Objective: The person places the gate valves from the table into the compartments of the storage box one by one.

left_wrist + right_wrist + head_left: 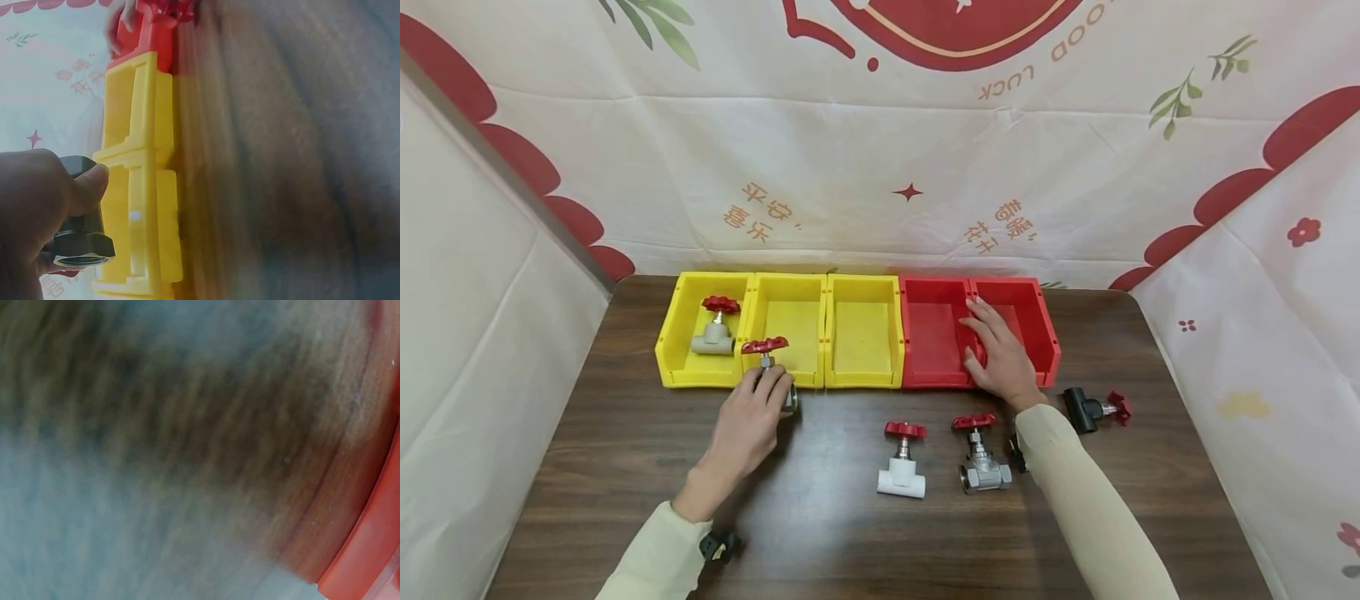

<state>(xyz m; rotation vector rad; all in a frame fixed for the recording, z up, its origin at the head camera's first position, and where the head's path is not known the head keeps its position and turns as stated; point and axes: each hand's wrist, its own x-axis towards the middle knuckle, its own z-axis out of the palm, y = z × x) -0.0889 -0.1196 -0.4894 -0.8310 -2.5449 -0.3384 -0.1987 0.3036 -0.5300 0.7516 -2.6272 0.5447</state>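
My left hand [748, 421] grips a metal valve [81, 219] by its hex-ended body, at the front edge of the second yellow bin [788, 379]. The red handwheel of this valve stands up past the fingers, over the bin's side wall. My right hand [1002, 358] reaches over the two red bins [934, 379], fingers bent at the divider between them. A red surface shows between thumb and fingers; I cannot tell whether they hold anything. A grey valve [713, 337] with a red handwheel lies in the leftmost yellow bin.
On the brown table [835, 533] lie a white valve [902, 477], a second metal valve [985, 475] and a black valve [1082, 410], the last right of my right sleeve. A third yellow bin [863, 379] adjoins the red ones. Printed cloth hangs behind and beside the table.
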